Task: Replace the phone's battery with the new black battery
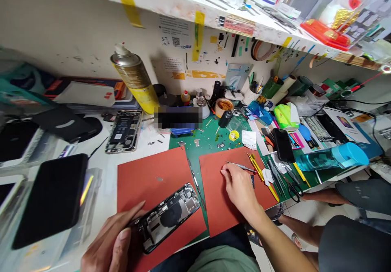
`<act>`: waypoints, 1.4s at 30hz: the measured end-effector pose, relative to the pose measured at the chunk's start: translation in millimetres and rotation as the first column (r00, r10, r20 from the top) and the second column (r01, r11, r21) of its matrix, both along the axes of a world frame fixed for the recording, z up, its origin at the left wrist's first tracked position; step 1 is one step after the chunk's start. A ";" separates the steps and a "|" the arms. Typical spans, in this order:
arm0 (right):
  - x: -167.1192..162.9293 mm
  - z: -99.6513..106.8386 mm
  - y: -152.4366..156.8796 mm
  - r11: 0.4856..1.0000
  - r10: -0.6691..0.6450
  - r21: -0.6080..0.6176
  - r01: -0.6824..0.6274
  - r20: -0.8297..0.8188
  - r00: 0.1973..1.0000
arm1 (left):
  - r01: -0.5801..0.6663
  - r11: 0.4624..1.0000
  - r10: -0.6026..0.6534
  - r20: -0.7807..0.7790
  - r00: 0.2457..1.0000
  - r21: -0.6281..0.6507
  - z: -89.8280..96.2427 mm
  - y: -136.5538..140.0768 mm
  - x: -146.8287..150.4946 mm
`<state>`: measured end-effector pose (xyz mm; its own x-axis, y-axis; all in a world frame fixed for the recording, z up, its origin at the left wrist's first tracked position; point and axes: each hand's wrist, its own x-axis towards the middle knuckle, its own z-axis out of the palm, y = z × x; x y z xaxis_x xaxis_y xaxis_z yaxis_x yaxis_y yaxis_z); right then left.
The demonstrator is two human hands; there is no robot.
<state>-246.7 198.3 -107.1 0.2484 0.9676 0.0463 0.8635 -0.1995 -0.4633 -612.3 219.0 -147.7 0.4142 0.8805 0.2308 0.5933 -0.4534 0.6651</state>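
Observation:
My left hand (114,239) is closed on the lower end of an opened smartphone body (171,219), its inside facing up, over the left red mat (137,174). Bare metal, a dark round patch and small parts show inside the body. My right hand (241,188) rests over the right red mat (210,190), thumb and fingers pinched together. What lies between those fingertips is too small to make out. Thin pointed tweezers (242,166) lie along the far side of this hand. Another slim metal tool (195,178) lies between the mats.
Right of the mats are yellow-handled tools (256,168), scissors (293,190), a dark phone (283,145) and a blue bottle (332,158). An opened phone (124,131), a spray can (134,78) and a black tablet (51,198) stand left. A shelf (165,5) overhangs. Another person's legs (301,231) show at right.

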 end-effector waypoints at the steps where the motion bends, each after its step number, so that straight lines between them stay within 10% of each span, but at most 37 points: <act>1: 1.5 0.1 0.5 1.000 0.009 0.012 -0.009 -0.006 1.000 | 0.011 1.000 -0.011 -0.004 1.000 0.004 1.5 0.3 0.6; 12: 17.2 3.5 1.3 0.995 0.091 0.044 -0.084 -0.211 0.973 | 0.159 0.987 -0.159 -0.115 0.981 -0.006 39.7 -15.6 10.5; 29: 13.1 -2.0 29.3 0.997 0.073 0.023 -0.072 -0.093 0.993 | 0.151 0.984 -0.132 -0.191 0.973 0.092 21.0 -29.0 7.5; 42: 75.8 15.6 -5.8 0.956 -0.273 0.109 0.274 -0.021 0.962 | 0.097 0.974 -0.085 -0.063 0.994 0.203 0.8 -19.7 6.7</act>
